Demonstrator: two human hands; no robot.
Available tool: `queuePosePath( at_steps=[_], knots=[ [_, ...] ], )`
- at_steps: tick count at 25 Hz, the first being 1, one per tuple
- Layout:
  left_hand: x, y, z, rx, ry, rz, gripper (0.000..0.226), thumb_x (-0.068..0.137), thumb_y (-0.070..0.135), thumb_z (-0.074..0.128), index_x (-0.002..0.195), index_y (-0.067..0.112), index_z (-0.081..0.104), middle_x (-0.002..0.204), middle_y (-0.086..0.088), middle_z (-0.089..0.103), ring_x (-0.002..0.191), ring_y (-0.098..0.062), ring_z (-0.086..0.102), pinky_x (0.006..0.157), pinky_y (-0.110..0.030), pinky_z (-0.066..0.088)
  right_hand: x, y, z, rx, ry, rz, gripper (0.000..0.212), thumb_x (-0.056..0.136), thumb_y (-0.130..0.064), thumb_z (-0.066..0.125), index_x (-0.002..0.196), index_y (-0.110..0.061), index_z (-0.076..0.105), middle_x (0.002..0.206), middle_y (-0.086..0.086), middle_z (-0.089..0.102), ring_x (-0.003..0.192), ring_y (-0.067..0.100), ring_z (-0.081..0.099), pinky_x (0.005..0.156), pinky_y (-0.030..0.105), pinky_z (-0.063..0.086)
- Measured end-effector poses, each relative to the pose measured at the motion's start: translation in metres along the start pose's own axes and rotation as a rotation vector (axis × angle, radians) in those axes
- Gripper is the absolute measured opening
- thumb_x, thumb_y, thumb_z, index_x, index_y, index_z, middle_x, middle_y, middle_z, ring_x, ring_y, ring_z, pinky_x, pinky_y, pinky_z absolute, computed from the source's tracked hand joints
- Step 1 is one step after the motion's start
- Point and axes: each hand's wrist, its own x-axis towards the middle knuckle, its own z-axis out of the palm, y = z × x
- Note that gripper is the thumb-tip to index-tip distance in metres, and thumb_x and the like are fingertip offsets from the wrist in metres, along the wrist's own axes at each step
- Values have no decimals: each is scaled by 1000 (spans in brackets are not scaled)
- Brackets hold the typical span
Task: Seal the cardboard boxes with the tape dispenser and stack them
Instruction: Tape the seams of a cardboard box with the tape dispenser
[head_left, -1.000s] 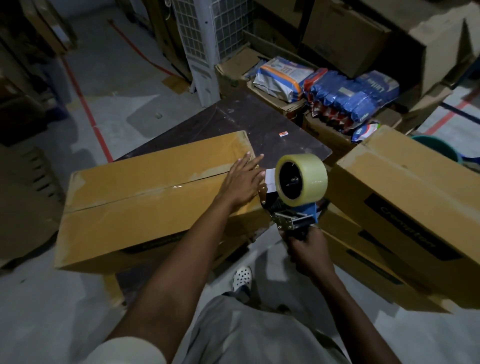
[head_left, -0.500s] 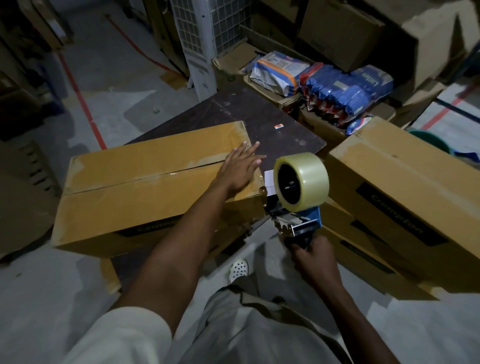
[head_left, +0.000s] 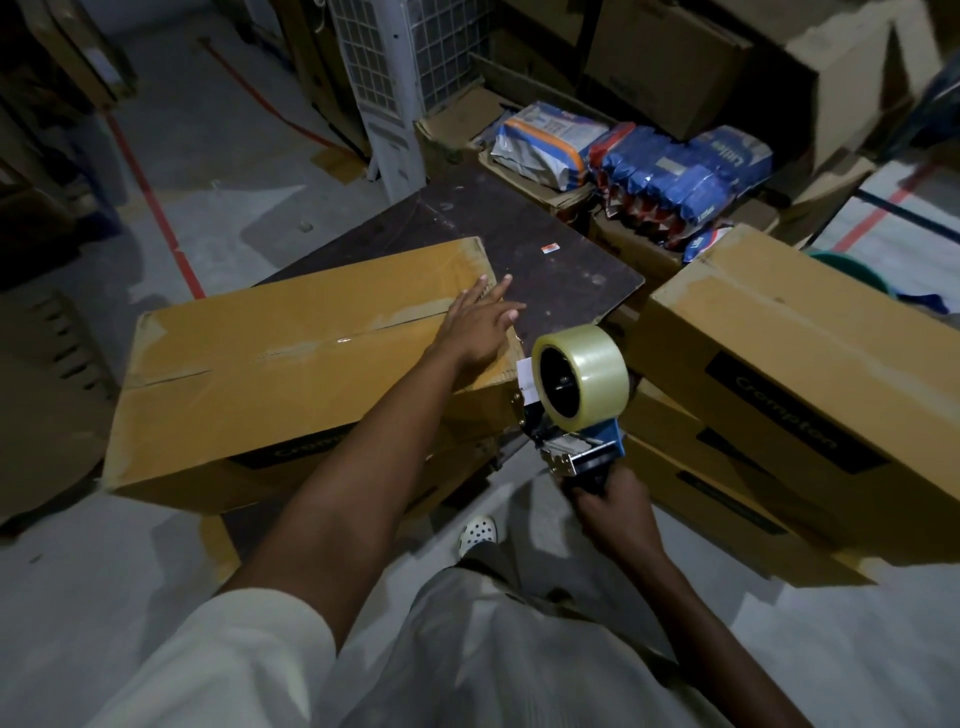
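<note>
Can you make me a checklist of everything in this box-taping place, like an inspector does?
Surface: dark board, scuffed, carrying one box.
Job's things: cardboard box lying flat, flaps closed; tape dispenser loaded with clear tape, beside its right end; stacked boxes to the right.
Clutter: blue packets and a white bag behind the board.
Grippers: left hand flat on the box; right hand grips the dispenser handle.
Cables: nothing seen.
Surroundings: concrete floor with red line; white grille unit.

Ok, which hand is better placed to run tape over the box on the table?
Right. The right hand grips the tape dispenser at the end of the box, near its seam; the left hand lies flat on top, likely steadying it.
</note>
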Motion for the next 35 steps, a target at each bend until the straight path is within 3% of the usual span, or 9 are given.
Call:
queuePosePath(
  at_steps=[4,8,13,16,18,21,25,28,35],
  knots=[
    [-2,12,1,57,-6,-68,46,111,39,26,155,30,38,170,3,-2,156,-22,-9,124,-43,-6,5,-2,8,100,-29,36,11,97,-13,65,86,-14,64,73,7,64,59,17,56,54,31,45],
    [-16,14,17,-108,84,91,39,109,34,41,146,29,53,168,3,18,156,-20,1,126,-44,-2,4,0,10,158,-57,56,13,99,-19,64,88,-13,63,66,3,61,52,13,54,47,27,43],
    [-20,-1,29,-171,102,171,37,108,41,43,129,25,68,160,6,37,156,-19,13,125,-45,6,7,1,11,327,-103,78,21,99,-13,64,78,-13,59,58,-1,56,48,13,54,53,35,46],
    [-21,-2,32,-148,136,179,40,107,46,40,124,25,70,158,8,42,156,-17,14,125,-44,7,2,-1,12,357,-106,62,9,98,-15,66,91,-9,67,76,8,72,67,24,70,67,45,61],
    [-21,-2,30,-137,139,175,43,106,48,38,122,26,70,156,10,44,155,-16,15,124,-43,6,-2,-4,12,330,-103,79,11,98,-20,67,98,-10,67,86,10,75,71,26,72,62,38,59],
    [-22,0,28,-99,149,156,40,107,47,38,116,28,72,155,11,47,155,-15,17,124,-42,8,-5,0,7,322,-123,100,17,100,-22,64,94,-6,64,76,10,68,57,20,60,53,34,48],
    [-24,5,30,-57,184,119,38,107,45,39,112,29,73,152,12,50,154,-14,21,125,-43,13,-11,7,-3,342,-92,76,13,100,-14,60,100,-2,65,74,12,64,63,24,61,62,42,56],
    [-24,5,30,-85,182,111,38,106,46,39,115,30,73,152,13,50,154,-13,20,124,-41,12,-16,3,-10,464,-155,98,11,100,-4,56,106,-3,66,77,13,63,71,28,62,64,37,61],
    [-23,6,28,-113,154,99,36,106,44,42,118,30,73,150,14,51,154,-14,19,123,-43,11,-13,3,-18,364,-156,41,12,100,-5,56,90,-2,62,67,9,57,59,26,52,54,38,48]
  ],
)
